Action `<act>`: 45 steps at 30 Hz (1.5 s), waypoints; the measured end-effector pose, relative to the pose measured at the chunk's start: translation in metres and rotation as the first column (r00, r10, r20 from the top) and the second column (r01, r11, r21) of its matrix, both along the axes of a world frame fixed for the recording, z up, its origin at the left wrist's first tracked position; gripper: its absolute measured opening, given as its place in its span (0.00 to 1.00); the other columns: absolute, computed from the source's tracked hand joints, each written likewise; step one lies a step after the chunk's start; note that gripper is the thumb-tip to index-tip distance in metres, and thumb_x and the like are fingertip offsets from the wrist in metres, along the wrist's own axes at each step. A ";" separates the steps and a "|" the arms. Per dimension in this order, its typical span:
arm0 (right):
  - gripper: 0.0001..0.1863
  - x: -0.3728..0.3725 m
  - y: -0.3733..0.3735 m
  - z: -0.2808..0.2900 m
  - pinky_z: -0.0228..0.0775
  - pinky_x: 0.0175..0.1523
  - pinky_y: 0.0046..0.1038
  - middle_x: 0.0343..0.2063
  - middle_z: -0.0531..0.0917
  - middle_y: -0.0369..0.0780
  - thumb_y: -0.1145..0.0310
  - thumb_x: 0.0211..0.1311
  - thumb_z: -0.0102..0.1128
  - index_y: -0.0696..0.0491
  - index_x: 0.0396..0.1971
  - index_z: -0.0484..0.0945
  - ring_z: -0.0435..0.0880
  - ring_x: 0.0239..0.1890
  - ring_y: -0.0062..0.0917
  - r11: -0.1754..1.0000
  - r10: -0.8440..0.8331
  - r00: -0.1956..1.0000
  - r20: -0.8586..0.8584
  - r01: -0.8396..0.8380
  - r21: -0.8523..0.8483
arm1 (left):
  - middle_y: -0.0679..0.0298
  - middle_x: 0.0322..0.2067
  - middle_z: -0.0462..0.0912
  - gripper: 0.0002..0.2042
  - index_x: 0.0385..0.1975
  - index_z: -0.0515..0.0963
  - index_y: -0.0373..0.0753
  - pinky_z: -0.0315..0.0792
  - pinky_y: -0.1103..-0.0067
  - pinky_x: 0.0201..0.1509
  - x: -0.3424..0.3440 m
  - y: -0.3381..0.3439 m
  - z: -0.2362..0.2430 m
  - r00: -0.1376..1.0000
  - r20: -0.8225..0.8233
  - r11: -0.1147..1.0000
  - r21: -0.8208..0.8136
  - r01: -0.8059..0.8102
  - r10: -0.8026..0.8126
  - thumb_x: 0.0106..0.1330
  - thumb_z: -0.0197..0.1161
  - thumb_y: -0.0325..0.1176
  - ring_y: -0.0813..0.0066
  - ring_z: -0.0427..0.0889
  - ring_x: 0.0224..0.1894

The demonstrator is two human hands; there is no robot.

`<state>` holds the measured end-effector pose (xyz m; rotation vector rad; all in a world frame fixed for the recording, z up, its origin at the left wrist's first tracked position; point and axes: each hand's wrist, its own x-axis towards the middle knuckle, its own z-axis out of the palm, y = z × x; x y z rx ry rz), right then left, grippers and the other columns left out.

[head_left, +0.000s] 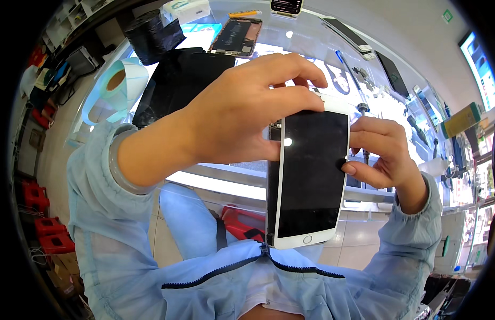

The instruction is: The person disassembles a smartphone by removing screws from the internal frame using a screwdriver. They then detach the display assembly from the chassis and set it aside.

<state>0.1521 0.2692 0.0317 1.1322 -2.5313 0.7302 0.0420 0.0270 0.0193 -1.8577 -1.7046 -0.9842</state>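
Note:
Upright in front of me is a phone (314,170) with a white front, a dark screen and a round home button at its lower end. Along its left side the white front panel stands slightly off the darker body, and small inner parts show near the upper left. My left hand (236,101) grips it there, with the thumb at the left edge and a finger on the top corner. Curled at the opposite edge, my right hand (383,149) holds the phone with thumb and fingers. A small black spot sits at the right thumb's tip; what it is, I cannot tell.
On the lit glass counter lie an opened phone body (238,37), a black flat panel (172,80), a label roll (115,82) and a black roll (149,40). To the right are a screwdriver (363,109), a blue pen (346,66) and more phones (392,73). Red stools (50,226) stand left.

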 end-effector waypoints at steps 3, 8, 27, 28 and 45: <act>0.11 0.000 0.000 0.000 0.64 0.23 0.27 0.21 0.77 0.43 0.70 0.47 0.70 0.60 0.25 0.77 0.76 0.20 0.32 1.000 -0.005 1.000 0.004 0.005 0.004 | 0.56 0.43 0.80 0.21 0.39 0.81 0.36 0.75 0.77 0.43 -0.001 -0.002 0.001 1.000 -0.025 1.000 -0.014 -0.017 0.016 0.42 0.76 0.31 0.65 0.81 0.41; 0.11 0.000 0.000 0.000 0.65 0.23 0.28 0.21 0.77 0.43 0.70 0.47 0.71 0.61 0.25 0.77 0.76 0.20 0.33 1.000 -0.009 1.000 0.013 0.009 0.015 | 0.59 0.41 0.81 0.21 0.38 0.81 0.36 0.74 0.76 0.42 -0.003 -0.001 0.000 0.998 -0.052 1.000 -0.002 -0.022 0.022 0.41 0.76 0.31 0.65 0.81 0.40; 0.07 0.001 0.002 -0.008 0.68 0.25 0.22 0.23 0.77 0.39 0.79 0.43 0.64 0.59 0.26 0.76 0.77 0.22 0.24 0.986 -0.165 0.980 -0.113 0.164 -0.013 | 0.55 0.32 0.84 0.08 0.36 0.81 0.36 0.77 0.73 0.37 -0.006 -0.004 -0.006 0.984 0.108 0.957 -0.267 -0.111 0.144 0.57 0.66 0.28 0.58 0.83 0.34; 0.08 0.002 0.001 -0.008 0.68 0.25 0.21 0.23 0.77 0.38 0.79 0.42 0.65 0.59 0.26 0.77 0.78 0.23 0.22 0.979 -0.199 0.976 -0.091 0.193 -0.072 | 0.55 0.32 0.84 0.08 0.37 0.81 0.36 0.77 0.73 0.37 -0.006 -0.004 -0.005 0.983 0.107 0.953 -0.282 -0.112 0.147 0.57 0.66 0.28 0.58 0.83 0.34; 0.06 0.000 -0.012 -0.019 0.66 0.24 0.21 0.20 0.79 0.39 0.75 0.51 0.70 0.57 0.29 0.81 0.79 0.20 0.22 0.899 -0.427 0.874 -0.232 0.383 -0.212 | 0.51 0.20 0.78 0.11 0.31 0.81 0.37 0.70 0.68 0.30 -0.011 0.004 -0.014 0.941 0.296 0.963 -0.257 -0.086 0.163 0.65 0.60 0.39 0.52 0.77 0.25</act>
